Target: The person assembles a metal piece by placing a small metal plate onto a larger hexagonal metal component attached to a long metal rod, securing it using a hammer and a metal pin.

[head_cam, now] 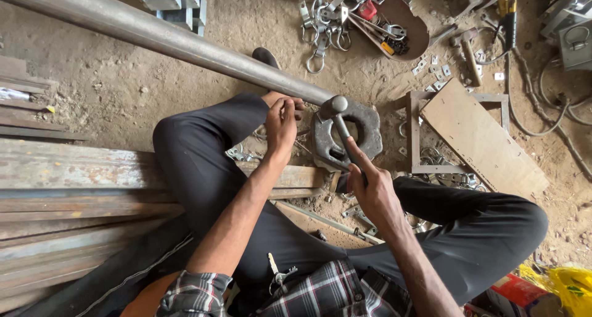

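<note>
I saw the long steel pipe (166, 39) cross the dirt floor (123, 95). The brown tray (412, 30) held metal clamps (327, 27). My right hand (370, 190) gripped the hammer (342, 123) over the iron block (348, 135); my left hand (281, 127) pinched a small piece beside it.

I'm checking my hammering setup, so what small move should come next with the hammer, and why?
Probably a short tap down. The right hand holds the hammer with its head raised over the heavy metal block, while the left hand pinches something small beside the block; what it is cannot be made out.
</note>
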